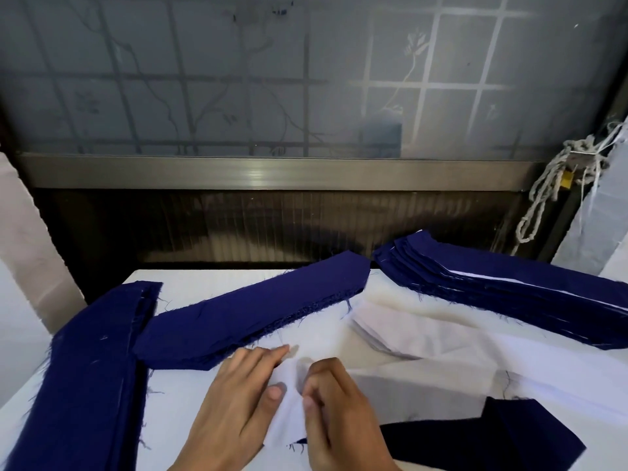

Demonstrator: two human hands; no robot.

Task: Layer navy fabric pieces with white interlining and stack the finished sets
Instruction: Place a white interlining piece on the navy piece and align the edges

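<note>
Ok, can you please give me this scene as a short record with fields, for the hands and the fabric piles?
left grip: fingers straight, pressing the white piece
right grip: fingers curled, pinching the white piece
under the white piece: navy piece, at the near edge
centre: navy pile
left: second navy pile
far right: layered pile, navy with white edges showing
middle right: white pile
surface: white table

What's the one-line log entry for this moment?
step: laying white interlining piece over navy piece | left hand: resting on interlining | right hand: pinching its edge | finished stack: far right
</note>
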